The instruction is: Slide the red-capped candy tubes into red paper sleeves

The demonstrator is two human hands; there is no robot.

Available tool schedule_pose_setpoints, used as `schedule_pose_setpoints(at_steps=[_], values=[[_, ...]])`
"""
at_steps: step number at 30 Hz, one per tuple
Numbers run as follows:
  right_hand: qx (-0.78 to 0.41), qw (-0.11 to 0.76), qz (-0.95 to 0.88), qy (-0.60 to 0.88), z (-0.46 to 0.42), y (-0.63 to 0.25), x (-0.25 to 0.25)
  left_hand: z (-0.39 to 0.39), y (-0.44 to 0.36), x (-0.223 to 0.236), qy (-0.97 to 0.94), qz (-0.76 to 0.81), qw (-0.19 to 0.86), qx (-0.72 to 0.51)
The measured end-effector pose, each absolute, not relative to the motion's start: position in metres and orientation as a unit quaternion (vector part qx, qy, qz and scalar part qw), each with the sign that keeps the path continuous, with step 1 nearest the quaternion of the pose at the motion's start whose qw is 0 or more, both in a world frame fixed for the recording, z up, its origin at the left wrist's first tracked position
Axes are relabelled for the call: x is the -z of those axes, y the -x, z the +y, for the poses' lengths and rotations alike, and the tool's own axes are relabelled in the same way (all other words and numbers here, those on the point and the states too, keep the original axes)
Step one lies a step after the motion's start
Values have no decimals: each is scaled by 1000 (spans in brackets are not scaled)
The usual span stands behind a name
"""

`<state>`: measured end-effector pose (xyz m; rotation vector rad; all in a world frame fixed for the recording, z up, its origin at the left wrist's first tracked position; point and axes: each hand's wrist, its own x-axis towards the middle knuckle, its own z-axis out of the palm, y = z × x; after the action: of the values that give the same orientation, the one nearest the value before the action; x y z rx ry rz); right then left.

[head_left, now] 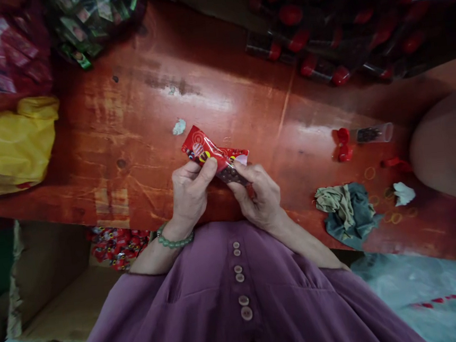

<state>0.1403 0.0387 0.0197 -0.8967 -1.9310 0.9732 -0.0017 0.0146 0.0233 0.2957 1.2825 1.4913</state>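
Head view | left hand [190, 190] pinching red packet [205, 147] | right hand [260, 194] closed on its other side | rag [351, 213] on table [141, 141]

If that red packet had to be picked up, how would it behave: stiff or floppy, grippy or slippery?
Probably floppy: the red packet looks creased between the left hand and right hand. Its glossy sheen suggests a somewhat slippery surface. The dark contents look like small separate pieces, so they may shift.
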Motion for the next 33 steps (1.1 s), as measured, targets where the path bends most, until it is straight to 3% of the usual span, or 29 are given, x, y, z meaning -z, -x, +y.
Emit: schedule_pose_setpoints(at_steps=[3, 8, 10, 15, 21, 25, 33], values=[[-368, 400, -763, 350, 41, -136, -21, 20, 7, -26, -112, 508, 579, -627], [-621, 345, -564, 421, 42, -132, -26, 21, 9, -21, -172, 525, 550, -626], [-661, 357, -516, 410, 42, -132, -26, 21, 9, -20, -192, 523, 554, -618], [-508, 408, -624, 431, 48, -134, -23, 26, 3, -27, -157, 514, 553, -637], [-616, 376, -568, 395, 53, -134, -20, 33, 2, -33, -138, 509, 552, -646], [-527, 419, -616, 410, 53, -132, -22, 36, 3, -35, -123, 477, 545, -678], [-439, 404, -723, 348, 54, -132, -17, 36, 4, -35, -128, 445, 594, -658]])
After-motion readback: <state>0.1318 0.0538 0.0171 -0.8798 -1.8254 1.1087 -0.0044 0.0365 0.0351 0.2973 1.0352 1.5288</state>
